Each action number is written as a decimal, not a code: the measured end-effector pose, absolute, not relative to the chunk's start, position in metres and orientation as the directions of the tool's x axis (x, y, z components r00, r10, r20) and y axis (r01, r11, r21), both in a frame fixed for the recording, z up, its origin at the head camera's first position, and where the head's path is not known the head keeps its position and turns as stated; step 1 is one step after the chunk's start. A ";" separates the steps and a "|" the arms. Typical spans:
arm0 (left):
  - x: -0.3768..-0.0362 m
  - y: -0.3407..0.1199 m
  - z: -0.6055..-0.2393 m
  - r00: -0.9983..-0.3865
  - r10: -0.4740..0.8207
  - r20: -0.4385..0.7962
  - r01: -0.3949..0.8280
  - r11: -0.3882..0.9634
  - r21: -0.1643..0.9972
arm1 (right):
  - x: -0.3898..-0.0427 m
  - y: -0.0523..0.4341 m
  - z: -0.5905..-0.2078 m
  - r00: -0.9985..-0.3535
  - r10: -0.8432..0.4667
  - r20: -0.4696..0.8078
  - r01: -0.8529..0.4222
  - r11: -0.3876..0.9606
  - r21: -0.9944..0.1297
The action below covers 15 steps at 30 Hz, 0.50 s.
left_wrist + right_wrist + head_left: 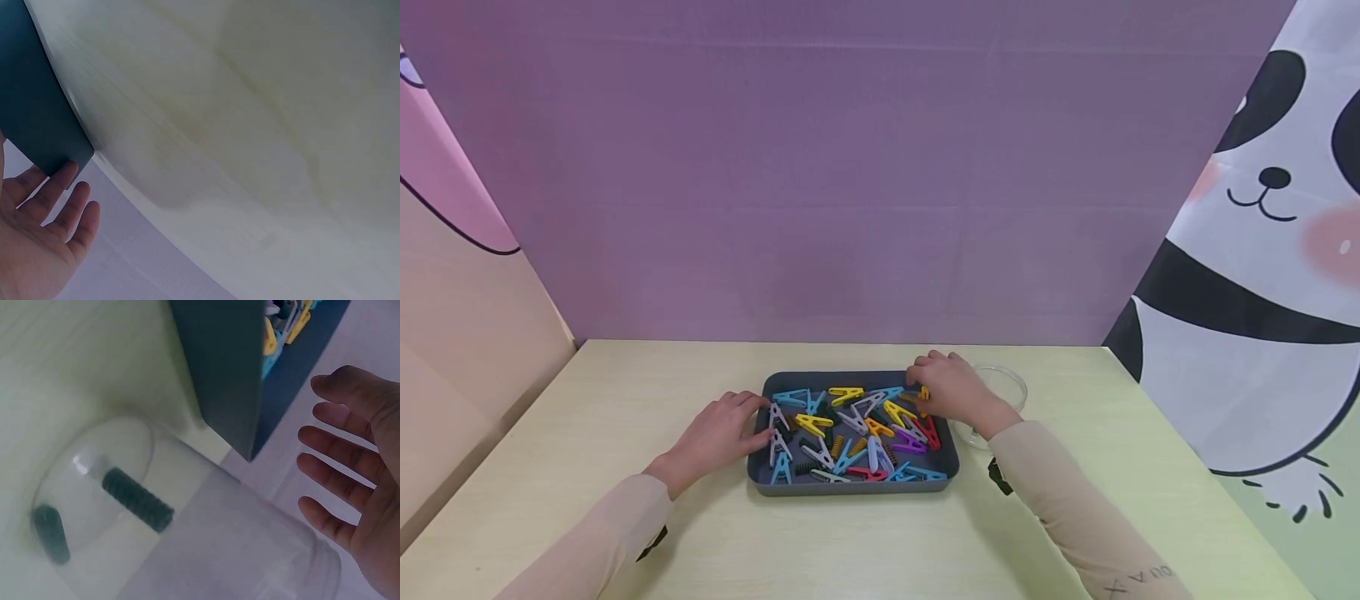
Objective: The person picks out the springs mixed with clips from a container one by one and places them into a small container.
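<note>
A dark grey rectangular tray (850, 490) holds many plastic clothespins (812, 422) in yellow, blue, grey, red, purple and orange. Among them lie ridged cylinders, some dark and some mustard yellow. My left hand (722, 437) rests at the tray's left side; in the left wrist view its fingertips (65, 172) touch the outer wall by a corner. My right hand (951, 390) is over the back right corner of the tray, fingertips above the contents. In the right wrist view its fingers are spread and loosely bent, with nothing seen between them.
A clear jar (250, 544) stands just right of the tray, beside my right wrist, with two dark green ridged cylinders (137, 500) at its bottom. Behind the pale wooden table (850, 550) hangs a purple backdrop (850, 192). A panda print (1255, 375) covers the right side.
</note>
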<state>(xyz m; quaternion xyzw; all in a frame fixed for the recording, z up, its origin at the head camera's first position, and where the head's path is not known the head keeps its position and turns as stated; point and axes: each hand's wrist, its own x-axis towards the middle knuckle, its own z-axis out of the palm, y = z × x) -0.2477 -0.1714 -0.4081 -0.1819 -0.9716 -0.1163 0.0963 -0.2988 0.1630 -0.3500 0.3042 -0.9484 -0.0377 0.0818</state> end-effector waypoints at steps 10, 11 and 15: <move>-0.248 -0.171 -0.408 -0.920 0.325 0.218 0.368 0.908 0.202 | -0.306 0.157 -0.368 -0.824 -0.557 0.103 -0.543 0.829 0.132; -0.248 -0.171 -0.408 -0.920 0.326 0.219 0.369 0.907 0.202 | -0.307 0.157 -0.370 -0.828 -0.552 0.100 -0.538 0.831 0.138; -0.248 -0.171 -0.408 -0.917 0.329 0.225 0.374 0.906 0.201 | -0.311 0.154 -0.375 -0.838 -0.539 0.089 -0.523 0.839 0.149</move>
